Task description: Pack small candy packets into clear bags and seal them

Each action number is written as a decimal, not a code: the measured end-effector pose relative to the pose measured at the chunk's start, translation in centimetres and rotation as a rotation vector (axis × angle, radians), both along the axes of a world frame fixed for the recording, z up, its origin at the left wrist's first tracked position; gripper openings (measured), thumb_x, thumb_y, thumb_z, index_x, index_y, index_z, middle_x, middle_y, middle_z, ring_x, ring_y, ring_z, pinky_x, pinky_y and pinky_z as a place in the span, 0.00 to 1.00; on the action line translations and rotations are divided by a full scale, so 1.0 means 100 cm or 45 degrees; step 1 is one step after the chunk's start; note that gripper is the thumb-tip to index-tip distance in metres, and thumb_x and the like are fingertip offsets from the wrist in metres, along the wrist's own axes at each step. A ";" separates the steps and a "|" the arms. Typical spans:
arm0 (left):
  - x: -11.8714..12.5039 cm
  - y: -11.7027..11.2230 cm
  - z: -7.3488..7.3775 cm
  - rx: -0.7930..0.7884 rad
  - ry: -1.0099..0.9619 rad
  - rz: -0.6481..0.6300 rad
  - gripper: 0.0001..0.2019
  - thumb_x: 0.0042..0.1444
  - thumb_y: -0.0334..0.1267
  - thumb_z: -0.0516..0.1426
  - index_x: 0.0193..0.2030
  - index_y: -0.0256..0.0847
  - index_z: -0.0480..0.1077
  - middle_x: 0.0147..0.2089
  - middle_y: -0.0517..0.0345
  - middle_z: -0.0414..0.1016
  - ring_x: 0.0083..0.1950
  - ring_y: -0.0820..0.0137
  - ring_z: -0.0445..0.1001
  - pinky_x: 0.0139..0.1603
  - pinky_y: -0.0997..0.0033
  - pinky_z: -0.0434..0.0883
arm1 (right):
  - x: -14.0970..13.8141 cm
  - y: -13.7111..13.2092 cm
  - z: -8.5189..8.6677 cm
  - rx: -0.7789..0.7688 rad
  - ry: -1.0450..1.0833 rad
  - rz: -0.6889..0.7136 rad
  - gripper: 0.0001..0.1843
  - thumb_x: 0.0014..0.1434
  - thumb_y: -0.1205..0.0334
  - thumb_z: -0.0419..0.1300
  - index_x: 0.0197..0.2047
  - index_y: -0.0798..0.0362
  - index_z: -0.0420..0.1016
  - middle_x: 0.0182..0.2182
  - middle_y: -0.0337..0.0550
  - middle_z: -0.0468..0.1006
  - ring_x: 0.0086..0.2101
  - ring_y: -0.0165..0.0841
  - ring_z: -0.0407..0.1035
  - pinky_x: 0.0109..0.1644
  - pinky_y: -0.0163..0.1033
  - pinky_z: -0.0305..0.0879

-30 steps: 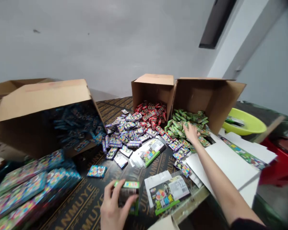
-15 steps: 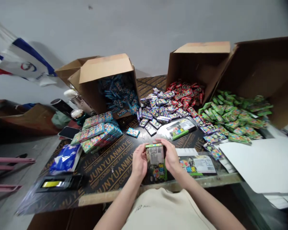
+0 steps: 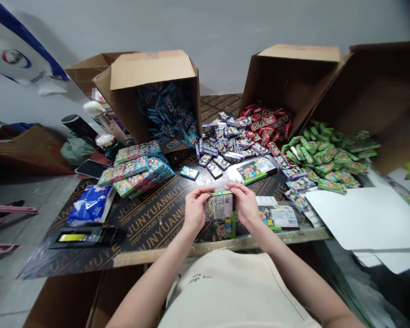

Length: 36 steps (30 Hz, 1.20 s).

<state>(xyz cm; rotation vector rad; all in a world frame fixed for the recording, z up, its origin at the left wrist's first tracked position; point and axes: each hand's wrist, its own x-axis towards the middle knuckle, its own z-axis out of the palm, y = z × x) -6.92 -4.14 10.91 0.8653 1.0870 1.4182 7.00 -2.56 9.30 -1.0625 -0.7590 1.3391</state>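
A flat printed box [image 3: 222, 216] in black, grey and green lies upright to my view at the table's front edge. My left hand [image 3: 198, 205] pinches the left corner of its far, green end. At the opposite corner, the thumb and fingers of my right hand [image 3: 243, 203] grip the same end. Just beyond my fingers is a small blue packet [image 3: 189, 172]. Another printed box [image 3: 258, 170] lies behind my right hand, and a further one [image 3: 280, 217] is partly covered by my right forearm.
Cartons hold blue packets [image 3: 169, 109], red packets [image 3: 267, 123] and green packets [image 3: 328, 155]. Purple packets [image 3: 225, 141] are heaped between them. At left are stacked patterned boxes [image 3: 136, 168], a blue pouch [image 3: 89, 205], a tape dispenser [image 3: 85, 237] and a phone [image 3: 92, 168]. White sheets [image 3: 365, 214] lie right.
My hands have slid from the box's sides to its far end, with fingertips now at the two corners. The camera view has shifted, so the table sits higher in the picture.
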 end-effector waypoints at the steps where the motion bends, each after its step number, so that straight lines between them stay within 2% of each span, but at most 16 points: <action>1: -0.001 -0.003 0.002 0.122 0.193 -0.001 0.03 0.44 0.32 0.58 0.27 0.38 0.74 0.35 0.54 0.76 0.38 0.68 0.73 0.42 0.69 0.67 | 0.003 -0.001 0.000 0.091 -0.113 -0.026 0.07 0.46 0.65 0.59 0.30 0.52 0.78 0.29 0.40 0.79 0.33 0.34 0.71 0.41 0.38 0.64; 3: -0.004 -0.009 0.006 0.311 0.553 -0.022 0.03 0.44 0.33 0.59 0.23 0.39 0.73 0.36 0.53 0.76 0.40 0.66 0.73 0.45 0.67 0.66 | 0.012 -0.004 0.001 0.254 -0.318 -0.003 0.08 0.49 0.65 0.57 0.30 0.51 0.79 0.29 0.39 0.79 0.33 0.34 0.71 0.41 0.39 0.64; 5: -0.007 -0.011 0.011 0.372 0.738 -0.022 0.07 0.44 0.34 0.60 0.18 0.39 0.69 0.33 0.54 0.76 0.36 0.67 0.73 0.42 0.67 0.66 | 0.022 -0.009 0.004 0.358 -0.447 0.091 0.11 0.52 0.63 0.54 0.30 0.50 0.79 0.29 0.40 0.79 0.34 0.35 0.71 0.41 0.40 0.65; 8: -0.008 -0.009 0.017 0.312 0.660 0.006 0.10 0.41 0.35 0.63 0.19 0.39 0.65 0.26 0.58 0.74 0.30 0.70 0.72 0.34 0.72 0.67 | 0.030 -0.016 0.009 0.429 -0.558 0.173 0.10 0.53 0.60 0.57 0.31 0.48 0.80 0.31 0.40 0.79 0.36 0.38 0.72 0.44 0.43 0.66; 10: -0.008 -0.007 0.018 0.268 0.546 0.004 0.10 0.39 0.35 0.65 0.27 0.39 0.67 0.27 0.59 0.74 0.30 0.70 0.72 0.33 0.73 0.68 | 0.030 -0.018 0.012 0.400 -0.581 0.169 0.07 0.50 0.60 0.60 0.33 0.47 0.80 0.33 0.40 0.79 0.37 0.39 0.72 0.44 0.44 0.66; 12: -0.010 -0.007 0.017 0.289 0.548 -0.014 0.12 0.40 0.35 0.65 0.34 0.40 0.71 0.29 0.58 0.75 0.32 0.69 0.73 0.35 0.72 0.69 | 0.030 -0.018 0.014 0.359 -0.577 0.183 0.08 0.50 0.59 0.61 0.35 0.46 0.79 0.33 0.40 0.79 0.36 0.39 0.72 0.43 0.45 0.68; 14: -0.014 -0.009 0.015 0.421 0.703 -0.086 0.08 0.44 0.35 0.63 0.34 0.42 0.74 0.31 0.56 0.76 0.33 0.69 0.74 0.37 0.70 0.69 | 0.031 -0.016 0.015 0.377 -0.590 0.247 0.09 0.52 0.58 0.60 0.36 0.47 0.79 0.34 0.41 0.79 0.37 0.38 0.72 0.44 0.45 0.68; 16: -0.019 -0.012 0.014 0.606 0.908 -0.184 0.05 0.45 0.36 0.62 0.32 0.42 0.76 0.33 0.53 0.77 0.34 0.68 0.74 0.38 0.69 0.69 | 0.036 -0.015 0.017 0.476 -0.621 0.370 0.10 0.53 0.58 0.58 0.37 0.47 0.79 0.36 0.41 0.79 0.39 0.38 0.72 0.46 0.46 0.67; 19: -0.025 -0.013 0.019 0.727 1.071 -0.290 0.07 0.45 0.36 0.62 0.34 0.43 0.76 0.36 0.51 0.77 0.36 0.67 0.74 0.39 0.68 0.70 | 0.042 -0.013 0.019 0.634 -0.666 0.508 0.10 0.53 0.58 0.59 0.39 0.47 0.79 0.40 0.42 0.78 0.41 0.39 0.71 0.49 0.47 0.65; 22: -0.026 -0.006 0.029 0.573 1.091 -0.352 0.04 0.46 0.35 0.61 0.30 0.41 0.77 0.31 0.52 0.77 0.32 0.68 0.74 0.35 0.71 0.69 | 0.042 -0.011 0.024 0.641 -0.737 0.476 0.10 0.49 0.59 0.63 0.37 0.46 0.79 0.37 0.42 0.79 0.39 0.39 0.73 0.47 0.46 0.66; 26: -0.026 0.011 0.037 0.238 0.973 -0.446 0.05 0.41 0.37 0.64 0.25 0.38 0.77 0.23 0.53 0.76 0.25 0.68 0.72 0.25 0.74 0.67 | 0.036 -0.007 0.033 0.451 -0.717 0.487 0.07 0.49 0.58 0.62 0.32 0.50 0.80 0.28 0.41 0.80 0.30 0.37 0.73 0.37 0.42 0.68; 29: -0.025 0.016 0.041 0.174 0.891 -0.521 0.05 0.41 0.37 0.64 0.23 0.37 0.77 0.21 0.54 0.75 0.22 0.69 0.71 0.22 0.75 0.65 | 0.036 -0.003 0.037 0.376 -0.658 0.519 0.08 0.49 0.58 0.62 0.29 0.52 0.80 0.25 0.41 0.79 0.26 0.35 0.72 0.32 0.39 0.67; 32: -0.023 0.009 0.044 0.302 0.978 -0.479 0.05 0.45 0.36 0.61 0.24 0.38 0.76 0.22 0.55 0.75 0.24 0.70 0.72 0.24 0.75 0.66 | 0.038 -0.003 0.038 0.408 -0.711 0.513 0.07 0.49 0.59 0.61 0.30 0.52 0.80 0.26 0.41 0.79 0.28 0.35 0.72 0.33 0.39 0.67; 36: -0.023 -0.007 0.039 0.682 1.227 -0.416 0.04 0.50 0.35 0.59 0.29 0.40 0.75 0.32 0.53 0.77 0.32 0.69 0.74 0.34 0.73 0.70 | 0.039 -0.014 0.041 0.483 -0.765 0.539 0.09 0.53 0.59 0.58 0.33 0.49 0.80 0.30 0.41 0.79 0.32 0.36 0.72 0.38 0.41 0.68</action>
